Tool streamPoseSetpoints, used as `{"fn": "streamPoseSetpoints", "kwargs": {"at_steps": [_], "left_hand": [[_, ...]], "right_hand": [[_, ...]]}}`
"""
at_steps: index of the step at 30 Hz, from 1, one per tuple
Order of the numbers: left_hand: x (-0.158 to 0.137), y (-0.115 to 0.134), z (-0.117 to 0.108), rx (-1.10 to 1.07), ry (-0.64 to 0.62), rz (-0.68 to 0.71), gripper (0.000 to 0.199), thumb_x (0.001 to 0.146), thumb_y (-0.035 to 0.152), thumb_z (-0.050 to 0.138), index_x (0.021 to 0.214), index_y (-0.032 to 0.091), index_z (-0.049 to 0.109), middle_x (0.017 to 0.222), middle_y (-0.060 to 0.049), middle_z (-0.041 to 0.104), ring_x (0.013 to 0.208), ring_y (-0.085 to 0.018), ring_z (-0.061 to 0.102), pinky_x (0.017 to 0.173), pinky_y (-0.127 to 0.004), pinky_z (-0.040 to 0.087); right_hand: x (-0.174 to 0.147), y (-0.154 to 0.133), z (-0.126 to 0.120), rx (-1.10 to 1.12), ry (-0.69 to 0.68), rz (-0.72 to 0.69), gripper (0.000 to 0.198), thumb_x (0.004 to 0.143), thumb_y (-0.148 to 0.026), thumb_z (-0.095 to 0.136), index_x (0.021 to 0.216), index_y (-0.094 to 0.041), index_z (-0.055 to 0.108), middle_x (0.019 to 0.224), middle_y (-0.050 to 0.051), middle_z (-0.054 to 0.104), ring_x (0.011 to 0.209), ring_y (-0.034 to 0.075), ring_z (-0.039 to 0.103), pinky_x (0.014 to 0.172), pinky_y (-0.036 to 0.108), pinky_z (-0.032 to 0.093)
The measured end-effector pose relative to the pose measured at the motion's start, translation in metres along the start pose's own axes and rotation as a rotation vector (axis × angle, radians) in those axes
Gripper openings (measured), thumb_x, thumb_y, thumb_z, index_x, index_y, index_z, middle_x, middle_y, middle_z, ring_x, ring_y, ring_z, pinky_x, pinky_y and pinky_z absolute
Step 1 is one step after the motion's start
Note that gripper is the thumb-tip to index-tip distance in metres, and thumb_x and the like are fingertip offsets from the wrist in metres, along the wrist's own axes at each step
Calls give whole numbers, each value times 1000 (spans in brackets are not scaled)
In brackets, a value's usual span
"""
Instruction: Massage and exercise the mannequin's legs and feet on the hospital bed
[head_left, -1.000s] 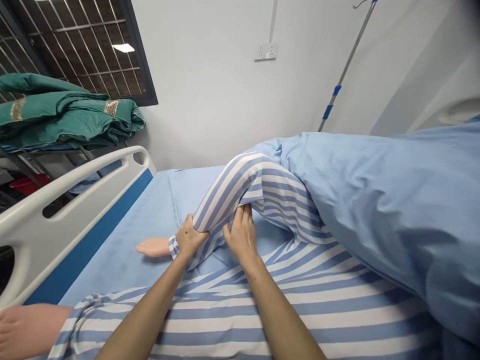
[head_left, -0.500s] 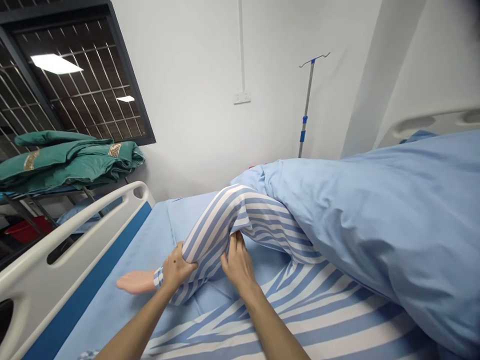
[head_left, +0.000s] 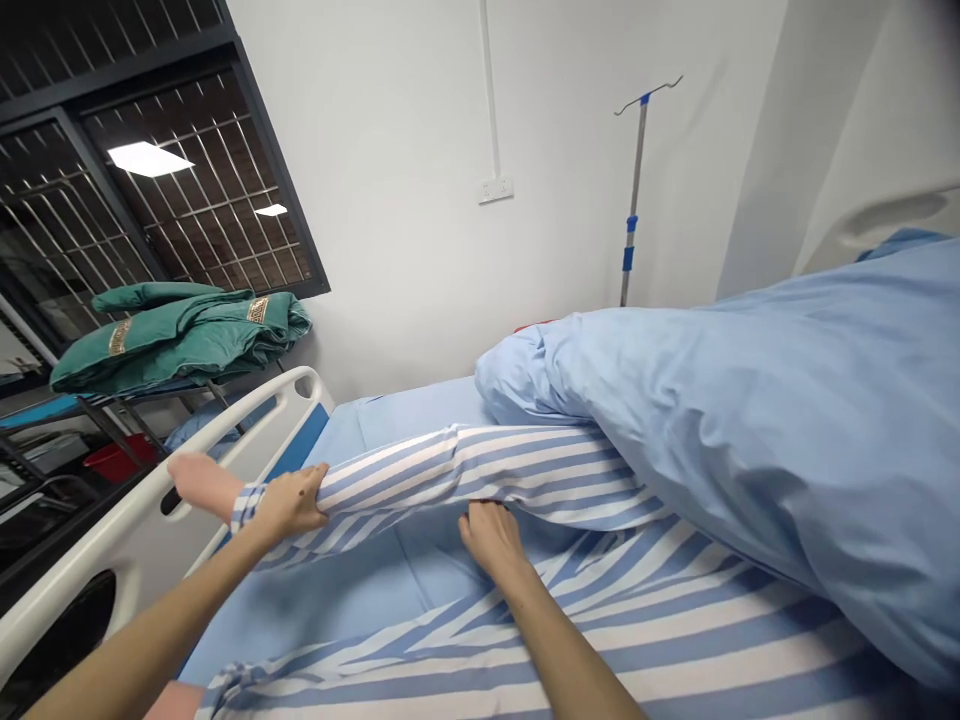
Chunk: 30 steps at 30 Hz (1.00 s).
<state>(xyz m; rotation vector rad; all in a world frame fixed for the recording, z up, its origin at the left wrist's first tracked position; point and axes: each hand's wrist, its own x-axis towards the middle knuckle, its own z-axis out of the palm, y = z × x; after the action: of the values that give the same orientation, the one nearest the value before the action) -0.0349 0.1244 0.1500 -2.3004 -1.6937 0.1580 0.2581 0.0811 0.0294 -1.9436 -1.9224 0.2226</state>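
Note:
A leg (head_left: 405, 470) in blue-and-white striped trousers stretches nearly straight above the bed, its bare foot (head_left: 204, 484) raised at the left by the footboard. Wrapped round the lower leg just above the cuff is my left hand (head_left: 292, 502), closed on the trouser cloth. My right hand (head_left: 491, 535) holds the same leg from below, near the knee; its fingertips are hidden under the cloth. The other striped leg (head_left: 420, 655) lies on the mattress in front, its foot partly cut off at the lower left.
A light blue quilt (head_left: 720, 400) covers the upper body at the right. At the left stands the white-and-blue footboard (head_left: 247, 420). Behind it, green folded bedding (head_left: 180, 335) rests on a rack near a red bucket (head_left: 120, 457). An IV pole (head_left: 636, 190) stands by the wall.
The bent knee has come down and the leg has straightened. My left hand has moved left and up with the ankle, and the foot has risen. My right hand stays under the knee.

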Motion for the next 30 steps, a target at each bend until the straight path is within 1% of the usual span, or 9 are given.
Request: {"fn": "streamPoseSetpoints", "kwargs": {"at_steps": [2,4,8,11,15,19,22,27,30], "left_hand": [[3,-8,-7,102,0,96,41,63,35,54,100,22,44,92,-7,59,84,-27,56,70,-34,40],[5,-12,-12,159,-6,151,42,62,35,55,101,22,44,90,-7,59,81,-26,57,67,-34,40],[4,-10,-13,165,-9,147,45,62,35,54,103,22,43,91,-7,59,82,-26,57,67,-34,41],[2,-7,-11,124,3,90,44,62,36,55,102,22,43,91,-6,60,83,-26,57,67,-33,41],[6,6,-4,-8,92,-40,43,62,37,56,101,23,44,96,-5,60,87,-26,57,68,-31,40],[20,40,9,-157,145,-159,45,62,40,57,102,24,42,96,-3,61,85,-23,58,64,-28,38],[33,79,19,-277,198,-224,47,61,42,58,101,25,42,93,-2,62,83,-22,58,61,-26,36],[39,146,45,-450,206,-376,49,61,45,60,102,25,41,87,-2,63,82,-23,59,61,-27,36],[37,167,65,-512,189,-466,51,62,44,59,105,25,40,90,-4,63,84,-24,60,62,-28,37]], "right_hand": [[-3,0,4,-1,-139,-11,27,79,-24,43,93,-11,61,94,17,64,89,25,60,76,33,43],[-5,1,8,6,-216,-24,28,78,-25,46,96,-12,62,99,17,64,92,25,60,77,32,43],[-5,2,10,17,-219,-18,30,77,-27,47,98,-12,62,101,17,64,95,25,59,78,32,42],[-2,0,6,29,-157,-14,30,78,-28,45,97,-11,61,96,17,64,91,25,60,78,33,42],[2,-2,-4,18,114,-8,36,80,-25,42,111,-11,53,104,17,58,97,26,55,83,35,40],[3,-3,-10,-19,359,58,57,76,-19,45,132,-14,34,130,16,41,120,29,36,94,39,33],[2,-3,-9,-23,436,47,68,73,-17,47,137,-14,23,143,13,22,130,29,19,99,39,29],[1,-2,-5,-7,459,43,71,73,-18,45,139,-13,18,144,13,20,130,28,16,99,40,30],[1,-1,-4,4,457,40,73,73,-18,45,139,-13,16,143,13,22,130,28,18,99,40,31]]}}
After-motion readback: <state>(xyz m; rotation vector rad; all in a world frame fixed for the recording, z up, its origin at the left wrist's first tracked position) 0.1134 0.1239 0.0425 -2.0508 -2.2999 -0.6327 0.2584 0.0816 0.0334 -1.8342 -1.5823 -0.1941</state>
